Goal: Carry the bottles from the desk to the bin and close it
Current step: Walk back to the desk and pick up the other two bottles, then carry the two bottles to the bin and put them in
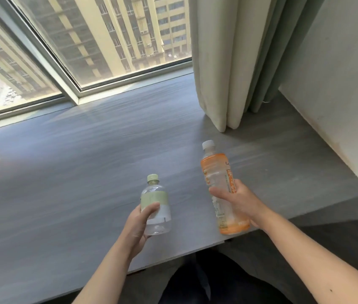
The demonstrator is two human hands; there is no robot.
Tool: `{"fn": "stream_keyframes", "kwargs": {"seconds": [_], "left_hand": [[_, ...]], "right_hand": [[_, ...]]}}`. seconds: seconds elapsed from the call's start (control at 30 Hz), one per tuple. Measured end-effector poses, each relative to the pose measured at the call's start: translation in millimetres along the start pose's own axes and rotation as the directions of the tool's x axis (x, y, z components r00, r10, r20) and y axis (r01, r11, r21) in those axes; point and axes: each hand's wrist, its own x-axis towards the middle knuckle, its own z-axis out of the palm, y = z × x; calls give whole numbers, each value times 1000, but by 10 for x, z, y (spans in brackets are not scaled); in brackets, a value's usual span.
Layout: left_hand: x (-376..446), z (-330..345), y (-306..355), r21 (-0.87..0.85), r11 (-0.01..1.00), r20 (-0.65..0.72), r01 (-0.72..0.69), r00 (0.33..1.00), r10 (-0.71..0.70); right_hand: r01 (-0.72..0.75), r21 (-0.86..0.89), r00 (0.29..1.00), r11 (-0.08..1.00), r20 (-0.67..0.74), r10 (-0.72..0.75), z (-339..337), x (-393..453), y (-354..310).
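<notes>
My left hand (139, 224) grips a short clear bottle with a pale green cap and label (155, 202), held upright just above the grey desk (75, 172). A taller bottle with an orange label and white cap (218, 183) is in my right hand (239, 202), tilted slightly left, over the desk's front edge. Both bottles look empty. The bin is not in view.
A large window (99, 40) runs along the back of the desk. A pale green curtain (235, 62) hangs at the back right, touching the desk. A white wall (338, 84) closes the right side. Dark trousers and floor show below the desk's edge.
</notes>
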Motion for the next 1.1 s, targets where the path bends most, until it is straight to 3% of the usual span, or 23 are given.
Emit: {"fn": "stream_keyframes", "kwargs": {"seconds": [0.23, 0.43, 0.5, 0.63, 0.77, 0.9, 1.1], "left_hand": [[-470, -37, -251, 241, 967, 145, -80, 988, 46], [-726, -134, -499, 492, 860, 200, -140, 979, 45], [-1025, 199, -767, 651, 725, 374, -224, 926, -50], [-1026, 150, -956, 720, 634, 378, -283, 926, -16], [-1039, 389, -1271, 845, 410, 377, -343, 926, -1], [-1041, 763, -1578, 891, 275, 387, -361, 921, -44], [-918, 1302, -1930, 933, 71, 359, -354, 930, -85]], "right_hand": [[64, -84, 988, 994, -135, -75, 130, -713, 473], [-30, -51, 973, 998, -231, 18, 172, -1307, 954], [-87, 42, 897, 995, -431, 97, 47, -2123, 1514], [-182, 46, 850, 982, -495, 180, -59, -2351, 1932], [-297, 79, 769, 952, -571, 287, -262, -2823, 2579], [-403, 157, 635, 902, -661, 399, -555, -3262, 3171], [-378, 250, 594, 891, -673, 441, -963, -3711, 3687]]}}
